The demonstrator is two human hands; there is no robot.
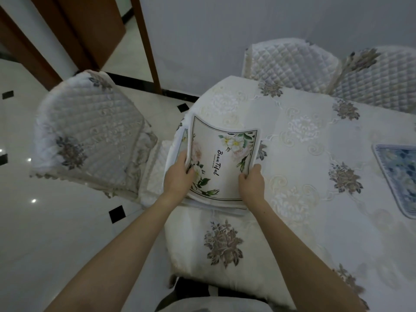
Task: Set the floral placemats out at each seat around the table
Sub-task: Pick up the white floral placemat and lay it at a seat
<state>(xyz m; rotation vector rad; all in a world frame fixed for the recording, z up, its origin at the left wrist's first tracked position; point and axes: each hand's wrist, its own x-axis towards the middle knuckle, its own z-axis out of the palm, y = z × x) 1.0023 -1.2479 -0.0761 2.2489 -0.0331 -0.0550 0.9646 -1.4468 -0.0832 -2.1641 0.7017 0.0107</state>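
Observation:
A white floral placemat [219, 154] with a dark border and script lettering is lifted and curling above a stack of more placemats [180, 140] at the table's left end. My left hand [179, 176] grips its left edge, thumb on top. My right hand [252, 183] pinches its right near corner. The stack beneath shows only as thin edges at the left and the near side. The table [304, 154] is covered by a cream embroidered cloth with grey flower motifs.
A quilted covered chair [90, 136] stands off the table's left end. Two more covered chairs [290, 61] line the far side. A blue patterned mat [400, 174] lies at the right edge. Tiled floor and a wooden door frame [146, 41] are behind.

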